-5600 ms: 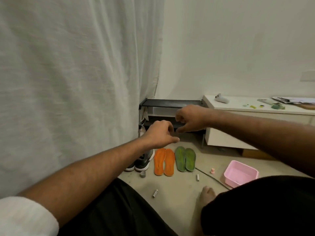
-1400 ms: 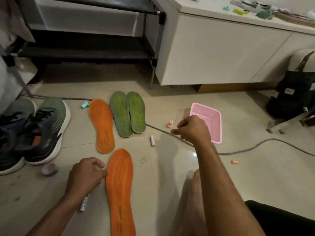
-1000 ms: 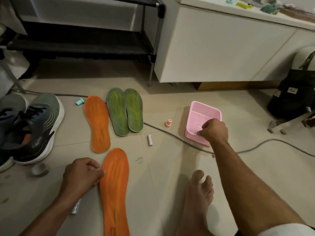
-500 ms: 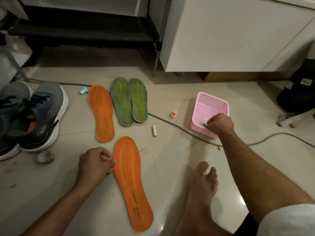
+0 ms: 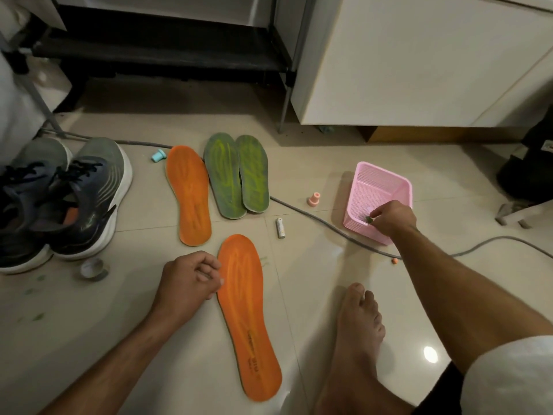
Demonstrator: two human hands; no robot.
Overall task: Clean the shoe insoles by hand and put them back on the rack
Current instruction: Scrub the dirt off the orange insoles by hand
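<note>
One orange insole lies lengthwise on the floor in front of me. My left hand sits at its left edge, fingers curled, pinching that edge near the toe end. A second orange insole and a pair of green insoles lie side by side further back. My right hand reaches into the near corner of a pink mesh basket and pinches a small green piece. The black shoe rack stands at the back.
A pair of grey running shoes stands at the left, a tape roll in front of them. A battery, a pink cap, a teal cap and a grey cable lie on the tiles. My bare foot rests right of the insole. White cabinet behind.
My left hand has drawn one orange insole away from the row towards me and turned it. My right hand has moved to the pink basket and now pinches a small green piece there.
</note>
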